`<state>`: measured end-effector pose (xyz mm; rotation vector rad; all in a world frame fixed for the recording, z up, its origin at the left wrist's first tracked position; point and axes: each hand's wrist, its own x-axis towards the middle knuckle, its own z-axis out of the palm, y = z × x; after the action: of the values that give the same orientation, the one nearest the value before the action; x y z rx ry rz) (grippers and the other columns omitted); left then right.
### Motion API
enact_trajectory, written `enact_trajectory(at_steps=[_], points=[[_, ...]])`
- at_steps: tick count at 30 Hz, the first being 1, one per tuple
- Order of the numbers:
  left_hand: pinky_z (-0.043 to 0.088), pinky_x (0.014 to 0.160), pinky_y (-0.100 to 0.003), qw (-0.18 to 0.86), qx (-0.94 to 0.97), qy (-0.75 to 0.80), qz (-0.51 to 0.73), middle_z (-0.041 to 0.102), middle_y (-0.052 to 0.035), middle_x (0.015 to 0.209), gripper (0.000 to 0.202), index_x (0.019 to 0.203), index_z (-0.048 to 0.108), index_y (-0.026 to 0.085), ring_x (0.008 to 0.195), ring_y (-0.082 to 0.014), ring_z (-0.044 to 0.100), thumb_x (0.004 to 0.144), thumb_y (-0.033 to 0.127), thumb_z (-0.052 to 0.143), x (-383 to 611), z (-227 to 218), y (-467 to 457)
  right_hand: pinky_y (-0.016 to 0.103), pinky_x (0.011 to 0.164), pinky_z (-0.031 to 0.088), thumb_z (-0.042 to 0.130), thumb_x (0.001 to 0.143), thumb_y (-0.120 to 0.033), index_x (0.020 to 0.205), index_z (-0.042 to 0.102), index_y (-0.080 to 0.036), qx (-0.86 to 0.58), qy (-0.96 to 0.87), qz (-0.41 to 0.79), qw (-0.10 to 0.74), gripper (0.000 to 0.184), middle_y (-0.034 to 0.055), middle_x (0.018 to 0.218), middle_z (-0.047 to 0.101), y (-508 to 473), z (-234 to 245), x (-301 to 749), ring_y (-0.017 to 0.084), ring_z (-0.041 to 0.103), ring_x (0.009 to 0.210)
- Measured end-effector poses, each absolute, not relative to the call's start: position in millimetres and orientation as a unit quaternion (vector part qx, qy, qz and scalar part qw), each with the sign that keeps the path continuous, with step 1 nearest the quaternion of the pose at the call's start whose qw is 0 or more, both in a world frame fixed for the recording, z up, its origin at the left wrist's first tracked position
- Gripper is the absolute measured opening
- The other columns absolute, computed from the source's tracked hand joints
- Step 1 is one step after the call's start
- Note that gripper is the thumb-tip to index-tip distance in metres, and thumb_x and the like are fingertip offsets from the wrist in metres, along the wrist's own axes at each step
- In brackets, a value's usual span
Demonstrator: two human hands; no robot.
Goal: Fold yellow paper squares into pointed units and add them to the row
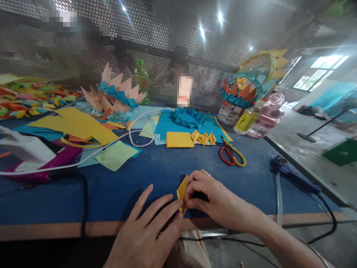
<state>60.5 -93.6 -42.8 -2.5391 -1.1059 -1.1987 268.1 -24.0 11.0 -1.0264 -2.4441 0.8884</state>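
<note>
A small folded piece of yellow paper (182,188) is held between both hands just above the table's near edge. My right hand (208,193) pinches its right side between thumb and fingers. From the left, my left hand (157,223) grips the lower end with its nearer fingers, the outer ones spread apart; its thumb is hidden. Beyond the hands lie a stack of yellow paper rectangles (180,139) and a row of several folded yellow pieces (204,138). Scissors (232,154) with red and yellow handles rest to their right.
A blue glue gun (297,176) lies at the right edge, its cord hanging down. Bottles (247,119) stand behind the scissors. Paper sheets (80,123), a white cable (95,152) and a purple-and-white device (36,156) occupy the left. A blue folded-paper ring (188,117) sits at the back.
</note>
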Motion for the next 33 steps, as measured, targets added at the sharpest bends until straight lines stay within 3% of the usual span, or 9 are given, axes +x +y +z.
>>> enact_trajectory(at_steps=[13, 16, 23, 33], points=[[0.027, 0.119, -0.052, 0.033, -0.835, -0.377, -0.398, 0.075, -0.0089, 0.116, 0.024, 0.094, 0.074, 0.015, 0.110, -0.0210, 0.068, 0.100, 0.015, 0.051, 56.5, -50.8, -98.5, 0.034, 0.098, 0.039, 0.069, 0.089, -0.015, 0.082, 0.057, -0.022, -0.420, -0.826, 0.322, 0.193, 0.016, -0.0039, 0.100, 0.060, -34.2, 14.9, 259.5, 0.013, 0.057, 0.097], [0.027, 0.120, -0.052, 0.044, -0.837, -0.358, -0.411, 0.077, -0.0064, 0.111, 0.028, 0.090, 0.074, 0.016, 0.109, -0.0199, 0.068, 0.101, 0.015, 0.048, 55.7, -53.0, -101.0, 0.033, 0.096, 0.039, 0.068, 0.090, -0.014, 0.082, 0.057, -0.021, -0.420, -0.826, 0.323, 0.192, 0.016, -0.0039, 0.100, 0.060, -34.5, 16.0, 258.6, 0.013, 0.057, 0.097], [0.021, 0.123, -0.051, 0.072, -0.855, -0.357, -0.369, 0.075, -0.0044, 0.116, 0.027, 0.114, 0.070, 0.015, 0.111, -0.0196, 0.067, 0.104, 0.023, 0.046, 53.3, -50.7, -95.5, 0.033, 0.096, 0.040, 0.071, 0.088, -0.015, 0.083, 0.057, -0.022, -0.423, -0.823, 0.332, 0.185, 0.016, -0.0042, 0.100, 0.061, -34.2, 16.2, 260.9, 0.012, 0.058, 0.097], [0.022, 0.121, -0.052, 0.112, -0.845, -0.356, -0.383, 0.075, -0.0027, 0.104, 0.027, 0.095, 0.073, 0.022, 0.109, -0.0204, 0.064, 0.102, 0.024, 0.047, 59.8, -56.3, -88.4, 0.031, 0.090, 0.045, 0.073, 0.077, -0.004, 0.088, 0.054, -0.023, -0.457, -0.775, 0.370, 0.229, 0.029, -0.0011, 0.105, 0.060, -32.7, 14.8, 257.8, 0.016, 0.057, 0.100]])
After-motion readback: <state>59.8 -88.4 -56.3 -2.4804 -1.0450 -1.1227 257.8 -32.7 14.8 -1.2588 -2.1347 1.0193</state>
